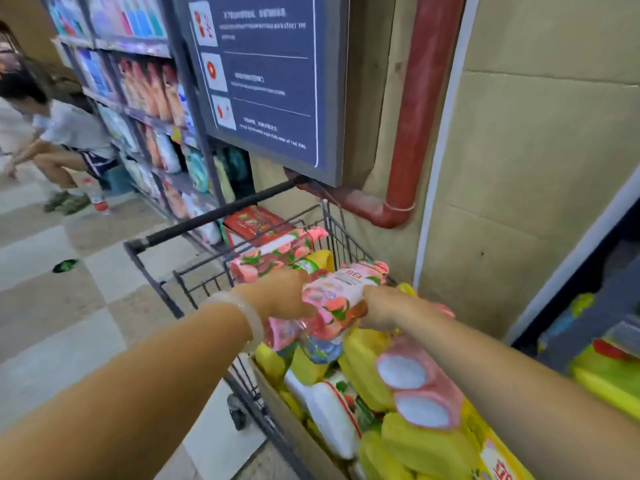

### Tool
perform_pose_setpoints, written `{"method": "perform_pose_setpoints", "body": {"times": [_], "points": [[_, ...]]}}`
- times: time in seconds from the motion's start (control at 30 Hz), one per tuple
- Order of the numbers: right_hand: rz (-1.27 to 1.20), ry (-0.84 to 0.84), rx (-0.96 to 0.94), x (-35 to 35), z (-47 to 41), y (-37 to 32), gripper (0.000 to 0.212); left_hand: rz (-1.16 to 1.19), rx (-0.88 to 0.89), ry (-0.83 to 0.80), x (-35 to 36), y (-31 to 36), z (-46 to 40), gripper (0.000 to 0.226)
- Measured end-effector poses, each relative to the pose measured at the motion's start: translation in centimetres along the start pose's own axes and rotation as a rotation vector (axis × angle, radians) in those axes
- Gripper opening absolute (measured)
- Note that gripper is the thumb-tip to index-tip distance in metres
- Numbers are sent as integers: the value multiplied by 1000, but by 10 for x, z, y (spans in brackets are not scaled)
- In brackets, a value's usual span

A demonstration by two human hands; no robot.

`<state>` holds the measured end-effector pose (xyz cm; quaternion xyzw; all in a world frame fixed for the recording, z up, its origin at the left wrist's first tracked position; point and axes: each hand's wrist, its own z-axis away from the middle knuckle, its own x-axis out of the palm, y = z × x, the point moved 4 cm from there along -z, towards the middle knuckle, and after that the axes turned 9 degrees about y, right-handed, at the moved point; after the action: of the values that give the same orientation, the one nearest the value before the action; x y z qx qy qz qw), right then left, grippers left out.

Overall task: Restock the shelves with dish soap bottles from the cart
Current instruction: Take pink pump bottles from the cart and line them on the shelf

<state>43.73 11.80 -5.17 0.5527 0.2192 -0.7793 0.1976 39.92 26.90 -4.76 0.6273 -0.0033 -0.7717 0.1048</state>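
- At the far left a person (65, 133) in a pale shirt and dark shorts crouches on the checked floor (52, 306), with a small clear bottle (98, 197) standing beside their shoes.
- Behind them runs a tall metal shelf unit (138, 109), its tiers packed with soft pouches and bottles in blue, orange and white; the labels are too blurred to read.
- A dark wall sign (263, 81) with white text and red pictograms hangs above the cart, next to a red pipe (419, 109) that bends at the bottom.
- The wire cart (194, 282) has a black handle bar and thin metal grid walls; it is filled to the top with yellow dish soap bottles (367, 368), white-bodied bottles (332, 414) and glossy pink shrink-wrapped packs.
- One pink pack (277, 254) lies across the far end of the load; another pink pack with two round white caps (419, 389) faces the camera under the right forearm.
- The left hand (280, 292), a pale bangle on its wrist, is curled around the left side of a pink peach-printed pack (339, 299), held just above the pile.
- The right hand (384, 306) grips the same pack's right end, fingers wrapped under it.
- At the far right, a dark lower shelf (606, 306) holds more yellow bottles (609, 379).
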Motion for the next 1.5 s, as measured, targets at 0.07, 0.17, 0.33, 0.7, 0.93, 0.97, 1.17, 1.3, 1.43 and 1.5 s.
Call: {"method": "perform_pose_setpoints", "body": {"times": [0.07,0.17,0.33,0.7,0.93,0.97,1.17,1.3,1.43,1.5], "points": [[-50,-40,48,0,-16,7,47,95,21,-29,2,-4,-30,58],[-169,-89,147,2,-40,13,42,249,50,-62,10,-9,-72,58],[-581,-76,427,14,-69,18,40,414,67,-353,34,-14,-118,34],[-1265,279,1039,49,-85,10,28,836,134,-475,78,-15,-145,89],[-1521,593,1092,47,-60,0,36,990,160,-444,55,-13,-123,47],[-1527,633,1086,44,-53,1,39,1009,166,-428,47,-9,-118,40],[-1471,1006,948,-5,33,8,32,1112,334,-354,-10,49,-75,73],[-1341,1253,821,-44,135,7,27,1140,516,-454,-52,117,-2,48],[-1231,1372,794,-56,265,3,51,1174,699,-420,-69,188,92,46],[-1142,1408,814,-60,331,-1,51,1149,808,-389,-73,225,144,63]]}}
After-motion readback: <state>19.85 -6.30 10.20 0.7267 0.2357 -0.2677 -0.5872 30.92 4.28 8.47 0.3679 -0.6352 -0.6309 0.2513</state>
